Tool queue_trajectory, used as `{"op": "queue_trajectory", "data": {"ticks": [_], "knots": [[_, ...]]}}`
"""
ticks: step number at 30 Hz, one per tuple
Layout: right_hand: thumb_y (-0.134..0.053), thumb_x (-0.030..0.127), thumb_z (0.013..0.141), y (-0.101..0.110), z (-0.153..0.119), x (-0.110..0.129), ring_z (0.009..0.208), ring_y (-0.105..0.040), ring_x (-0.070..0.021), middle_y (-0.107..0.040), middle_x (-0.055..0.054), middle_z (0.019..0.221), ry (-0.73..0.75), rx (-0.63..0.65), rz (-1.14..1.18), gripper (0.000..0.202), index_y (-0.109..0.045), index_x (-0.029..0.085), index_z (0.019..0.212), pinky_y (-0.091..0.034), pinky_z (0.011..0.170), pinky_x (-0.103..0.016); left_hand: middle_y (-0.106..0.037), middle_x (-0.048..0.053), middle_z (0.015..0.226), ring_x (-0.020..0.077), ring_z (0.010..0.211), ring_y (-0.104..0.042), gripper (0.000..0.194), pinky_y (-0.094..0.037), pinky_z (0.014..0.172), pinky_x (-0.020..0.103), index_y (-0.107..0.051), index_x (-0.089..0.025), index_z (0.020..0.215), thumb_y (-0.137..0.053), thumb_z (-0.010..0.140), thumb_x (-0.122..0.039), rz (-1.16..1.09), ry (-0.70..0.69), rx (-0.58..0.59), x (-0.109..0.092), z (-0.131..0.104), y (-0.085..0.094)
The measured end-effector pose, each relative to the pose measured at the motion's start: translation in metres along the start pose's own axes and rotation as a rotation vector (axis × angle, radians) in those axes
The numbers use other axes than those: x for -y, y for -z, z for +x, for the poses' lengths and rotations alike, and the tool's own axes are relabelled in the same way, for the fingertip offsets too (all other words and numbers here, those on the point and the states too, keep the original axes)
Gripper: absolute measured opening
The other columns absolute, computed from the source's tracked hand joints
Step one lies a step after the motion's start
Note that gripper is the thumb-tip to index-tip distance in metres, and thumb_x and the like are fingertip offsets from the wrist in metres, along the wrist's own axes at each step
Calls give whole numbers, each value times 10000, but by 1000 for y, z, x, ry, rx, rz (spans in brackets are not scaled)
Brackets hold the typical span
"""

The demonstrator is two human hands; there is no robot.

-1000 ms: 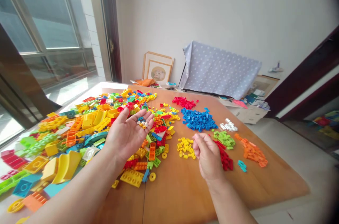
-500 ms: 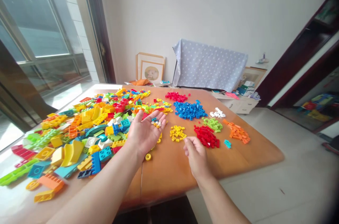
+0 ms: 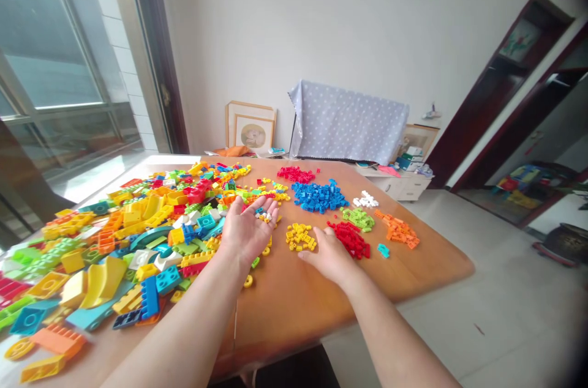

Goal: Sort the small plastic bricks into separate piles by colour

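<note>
I held my left hand (image 3: 244, 232) palm up, unclenched — flat enough that loose small bricks (image 3: 263, 216) rested there; my right hand (image 3: 331, 255), thumb and fingers parted, was beside the yellow bricks (image 3: 300, 236).

The single view looks from the person's head, facing forward and down across the table (image 3: 275, 308). The table's near edge crosses the bottom of the frame. The left hand (image 3: 248, 232) and right hand (image 3: 333, 253) reach in from below to mid-frame, fairly near the lens. The wall (image 3: 275, 21) fills the top, the window (image 3: 55, 63) the upper left; doorways (image 3: 498, 88) slant at right.
</note>
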State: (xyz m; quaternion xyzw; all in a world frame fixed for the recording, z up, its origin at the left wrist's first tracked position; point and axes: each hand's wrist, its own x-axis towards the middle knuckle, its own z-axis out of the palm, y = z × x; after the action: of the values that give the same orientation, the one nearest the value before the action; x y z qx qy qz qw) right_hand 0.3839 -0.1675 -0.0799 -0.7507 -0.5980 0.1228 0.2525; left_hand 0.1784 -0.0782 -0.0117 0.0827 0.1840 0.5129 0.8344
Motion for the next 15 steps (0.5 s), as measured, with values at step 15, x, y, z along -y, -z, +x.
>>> {"op": "queue_trajectory", "data": {"ticks": [15], "knots": [[-800,441,695,-45,63,37,866,-653,-213,-682,-70,1054,119,179,251,472,-728,192,1089,-510,744,-297,-609,228,1230,307,1125,-665,452,-640,808,413,-583,-107,1242,-470,987,-463,-55,-31,-15,-23,3,9]]}}
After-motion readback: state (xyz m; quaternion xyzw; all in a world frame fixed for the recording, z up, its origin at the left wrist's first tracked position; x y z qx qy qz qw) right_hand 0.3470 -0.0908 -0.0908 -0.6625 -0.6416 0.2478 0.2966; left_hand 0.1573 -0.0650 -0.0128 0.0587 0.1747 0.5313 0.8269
